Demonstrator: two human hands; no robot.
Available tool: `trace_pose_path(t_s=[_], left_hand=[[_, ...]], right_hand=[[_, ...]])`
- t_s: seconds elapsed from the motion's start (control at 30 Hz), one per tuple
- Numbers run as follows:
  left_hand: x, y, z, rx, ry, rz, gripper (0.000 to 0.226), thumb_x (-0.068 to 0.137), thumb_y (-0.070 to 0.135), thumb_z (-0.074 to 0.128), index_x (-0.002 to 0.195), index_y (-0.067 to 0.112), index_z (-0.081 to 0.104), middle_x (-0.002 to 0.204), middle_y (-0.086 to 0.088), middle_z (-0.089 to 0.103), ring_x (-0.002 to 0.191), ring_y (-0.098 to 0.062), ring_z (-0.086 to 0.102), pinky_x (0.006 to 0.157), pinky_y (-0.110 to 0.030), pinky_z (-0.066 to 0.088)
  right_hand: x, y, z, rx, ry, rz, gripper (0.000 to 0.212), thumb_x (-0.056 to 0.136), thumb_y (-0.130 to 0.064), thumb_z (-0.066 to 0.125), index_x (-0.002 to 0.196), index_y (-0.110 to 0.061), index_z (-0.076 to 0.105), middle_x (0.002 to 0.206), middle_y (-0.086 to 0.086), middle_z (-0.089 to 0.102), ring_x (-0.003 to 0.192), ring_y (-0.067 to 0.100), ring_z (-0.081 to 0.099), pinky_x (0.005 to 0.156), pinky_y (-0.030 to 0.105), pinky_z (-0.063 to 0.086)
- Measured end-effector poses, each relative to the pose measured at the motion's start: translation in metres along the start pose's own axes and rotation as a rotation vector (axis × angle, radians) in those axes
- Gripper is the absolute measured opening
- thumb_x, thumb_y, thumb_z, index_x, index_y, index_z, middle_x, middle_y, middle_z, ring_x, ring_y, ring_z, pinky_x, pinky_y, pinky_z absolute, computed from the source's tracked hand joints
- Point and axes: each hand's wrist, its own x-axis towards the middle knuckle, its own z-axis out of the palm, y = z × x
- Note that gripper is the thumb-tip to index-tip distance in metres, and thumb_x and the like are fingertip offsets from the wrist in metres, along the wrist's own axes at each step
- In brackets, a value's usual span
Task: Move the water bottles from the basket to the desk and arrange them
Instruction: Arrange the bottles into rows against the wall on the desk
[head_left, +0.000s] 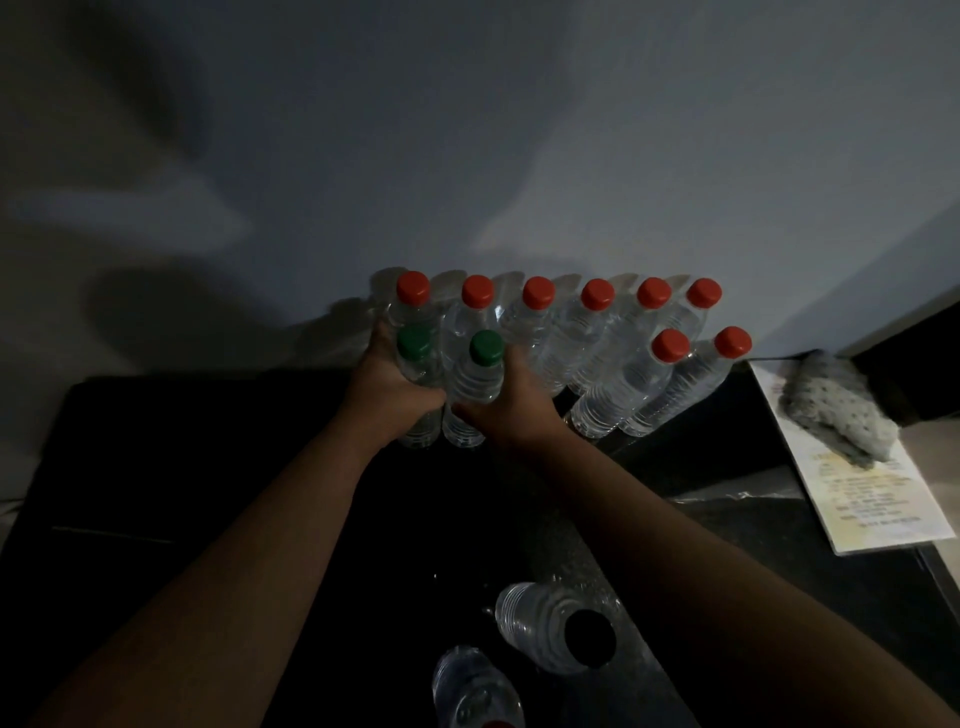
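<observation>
Two green-capped bottles (475, 379) upright at centre, left hand (387, 384) wrapped round one, right hand (511, 410) wrapped round the other, eight red-capped bottles (597, 294) crowding the wall (519, 156) behind, dark desk (208, 467) stretching wide toward the left edge, two other bottles (550, 629) lower centre.

A back row of six bottles (571, 332) stands on the tabletop (208, 467), against the wall (467, 156). In front of its right end stand two more bottles (623, 384), side by side. In front of its left end stand another two, touching each other: the left bottle (418, 364) in the left hand (387, 384), the right bottle (475, 374) in the right hand (511, 400). Much nearer the person, two further bottles (540, 623) stand apart from the rest. At the far right, a cloth (841, 405) lies on the far end of a sheet (872, 499).
</observation>
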Motion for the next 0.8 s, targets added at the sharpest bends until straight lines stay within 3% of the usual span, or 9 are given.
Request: trace_pose_path(t_s=[0.17, 0.37, 0.57, 0.7, 0.8], left_hand=[[-0.009, 0.004, -0.008, 0.073, 0.028, -0.008, 0.075, 0.052, 0.038, 0.075, 0.123, 0.025, 0.055, 0.095, 0.012, 0.071, 0.094, -0.006, 0.067, 0.091, -0.040, 0.055], [-0.008, 0.005, -0.008, 0.088, 0.033, 0.003, 0.075, 0.053, 0.042, 0.073, 0.123, 0.021, 0.056, 0.096, 0.010, 0.071, 0.093, -0.005, 0.067, 0.091, -0.040, 0.055], [-0.011, 0.003, -0.016, 0.051, -0.117, 0.018, 0.095, 0.062, 0.007, 0.081, 0.137, 0.038, 0.031, 0.110, 0.010, 0.067, 0.104, -0.006, 0.065, 0.092, -0.034, 0.053], [-0.012, -0.005, -0.018, 0.050, -0.111, -0.040, 0.100, 0.059, -0.003, 0.085, 0.140, 0.019, 0.031, 0.107, 0.014, 0.064, 0.096, 0.001, 0.064, 0.092, -0.033, 0.053], [-0.010, -0.004, -0.012, 0.017, -0.094, -0.076, 0.096, 0.062, -0.009, 0.081, 0.140, 0.016, 0.033, 0.104, 0.014, 0.063, 0.089, 0.007, 0.062, 0.084, -0.022, 0.052]], right_hand=[[0.001, 0.003, 0.000, 0.044, 0.018, -0.030, 0.071, 0.076, -0.023, 0.080, 0.135, -0.019, 0.041, 0.127, -0.001, 0.059, 0.112, 0.013, 0.058, 0.094, 0.038, 0.052], [0.003, 0.005, 0.003, 0.072, 0.034, -0.042, 0.071, 0.076, -0.025, 0.081, 0.135, -0.021, 0.042, 0.127, -0.003, 0.060, 0.113, 0.012, 0.059, 0.094, 0.039, 0.053], [0.000, 0.003, -0.001, 0.032, -0.001, -0.050, 0.076, 0.076, -0.019, 0.080, 0.137, -0.016, 0.037, 0.120, -0.009, 0.052, 0.110, 0.009, 0.054, 0.092, 0.032, 0.050], [0.002, 0.008, -0.002, 0.000, -0.033, -0.023, 0.083, 0.074, -0.017, 0.082, 0.141, -0.015, 0.033, 0.133, 0.003, 0.054, 0.117, 0.014, 0.053, 0.098, 0.037, 0.048], [0.006, 0.008, -0.004, 0.000, -0.075, 0.011, 0.088, 0.073, -0.013, 0.082, 0.144, -0.015, 0.030, 0.137, 0.005, 0.051, 0.122, 0.018, 0.051, 0.101, 0.038, 0.046]])
